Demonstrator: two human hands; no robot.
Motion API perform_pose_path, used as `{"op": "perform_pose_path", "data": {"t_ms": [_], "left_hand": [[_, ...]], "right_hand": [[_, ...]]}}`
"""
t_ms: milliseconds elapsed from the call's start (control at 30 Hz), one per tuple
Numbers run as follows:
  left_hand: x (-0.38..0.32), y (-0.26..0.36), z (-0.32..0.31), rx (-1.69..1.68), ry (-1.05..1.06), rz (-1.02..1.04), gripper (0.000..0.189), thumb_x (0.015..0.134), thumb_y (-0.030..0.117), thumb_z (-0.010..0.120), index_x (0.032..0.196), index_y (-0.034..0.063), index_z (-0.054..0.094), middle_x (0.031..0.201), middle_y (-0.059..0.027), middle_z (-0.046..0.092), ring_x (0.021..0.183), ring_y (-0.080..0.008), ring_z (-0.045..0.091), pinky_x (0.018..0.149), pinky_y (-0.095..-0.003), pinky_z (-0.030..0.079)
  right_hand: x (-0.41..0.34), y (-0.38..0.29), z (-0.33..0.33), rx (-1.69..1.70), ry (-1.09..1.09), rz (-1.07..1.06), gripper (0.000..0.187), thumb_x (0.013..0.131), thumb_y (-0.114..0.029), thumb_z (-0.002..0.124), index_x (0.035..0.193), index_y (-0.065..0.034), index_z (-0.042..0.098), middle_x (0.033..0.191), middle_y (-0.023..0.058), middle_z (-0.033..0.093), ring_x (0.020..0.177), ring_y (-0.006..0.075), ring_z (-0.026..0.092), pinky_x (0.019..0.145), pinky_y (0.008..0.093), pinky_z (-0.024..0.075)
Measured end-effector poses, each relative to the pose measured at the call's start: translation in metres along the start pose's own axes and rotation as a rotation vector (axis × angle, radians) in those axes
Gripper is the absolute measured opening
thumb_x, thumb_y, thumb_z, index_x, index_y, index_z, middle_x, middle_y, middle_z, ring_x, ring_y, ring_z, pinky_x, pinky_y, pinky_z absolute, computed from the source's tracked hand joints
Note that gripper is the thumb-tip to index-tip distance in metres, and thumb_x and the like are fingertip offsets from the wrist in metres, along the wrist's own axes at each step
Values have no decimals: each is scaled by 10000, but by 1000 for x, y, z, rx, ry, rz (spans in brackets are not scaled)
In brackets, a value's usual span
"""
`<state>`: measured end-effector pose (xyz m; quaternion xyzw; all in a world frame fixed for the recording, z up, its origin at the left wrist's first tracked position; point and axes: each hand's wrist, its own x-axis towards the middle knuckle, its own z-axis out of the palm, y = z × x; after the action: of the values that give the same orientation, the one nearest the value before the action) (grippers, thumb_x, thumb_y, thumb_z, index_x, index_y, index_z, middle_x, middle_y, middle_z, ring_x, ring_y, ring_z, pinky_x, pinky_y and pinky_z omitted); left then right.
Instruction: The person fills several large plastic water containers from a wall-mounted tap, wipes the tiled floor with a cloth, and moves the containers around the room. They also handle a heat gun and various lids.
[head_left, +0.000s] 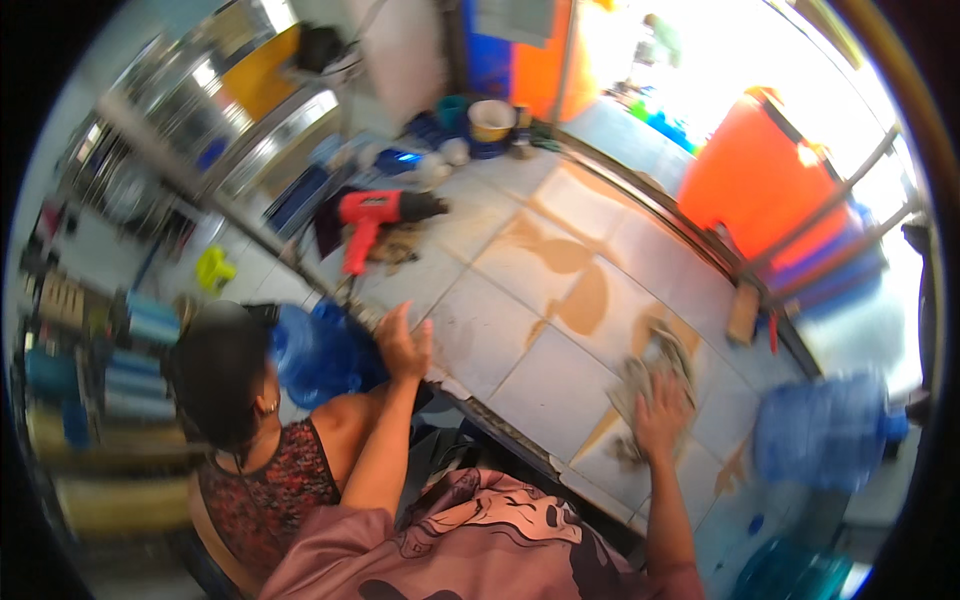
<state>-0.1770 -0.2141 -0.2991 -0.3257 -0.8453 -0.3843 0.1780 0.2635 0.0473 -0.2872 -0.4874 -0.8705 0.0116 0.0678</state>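
Note:
On the right side of the white tiled counter (540, 375), my right hand (664, 412) presses a crumpled grey-beige cloth (652, 371) against the tiles. Brown wet-looking patches (585, 300) spread over the tiles beyond and around the cloth. My left hand (405, 341) is raised near the counter's front edge, its fingers apart and nothing in it. Past my left hand, a red heat gun (369, 217) lies on the counter with its dark nozzle pointing right, beside a bunched brown cloth (394, 247).
A person (262, 465) sits close on my left. Blue water bottles stand at the left (315, 360) and right (821, 431). Tubs (491, 124) and small items crowd the far left of the counter. A metal frame runs along the back, with an orange container (761, 180) beyond it.

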Motion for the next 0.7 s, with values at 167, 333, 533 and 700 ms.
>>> {"op": "perform_pose_path", "data": {"t_ms": [167,333,533,700], "left_hand": [[-8,0,1,-77,37,-193,578,950,399,666,1393,42,563,1385,-166,601,1294,-382,512,1128,-482,365],[-8,1,4,-116,60,-278,619,984,468,612,1441,59,528,1423,-155,580,1321,-367,497,1153,-479,339],[-9,-1,8,-132,83,-214,634,1007,507,559,1443,47,526,1414,-173,583,1309,-366,517,1145,-483,335],[-11,-5,9,-176,75,-187,661,1026,522,508,1447,13,513,1394,-178,591,1294,-356,523,1151,-475,311]], "right_hand": [[-85,110,-36,-50,-255,-35,664,1004,-458,486,1601,-184,383,1716,94,230,1578,387,162,1202,685,96],[-114,163,-58,-69,-301,-78,710,1000,-489,483,1605,-138,363,1717,129,215,1568,443,146,1203,695,71],[-79,60,-53,62,-404,-310,705,970,-513,556,1565,-153,442,1710,136,230,1567,445,153,1203,700,54],[-14,-106,-26,83,-362,-786,688,980,-537,534,1567,-191,443,1689,108,277,1578,405,152,1196,719,104]]}}
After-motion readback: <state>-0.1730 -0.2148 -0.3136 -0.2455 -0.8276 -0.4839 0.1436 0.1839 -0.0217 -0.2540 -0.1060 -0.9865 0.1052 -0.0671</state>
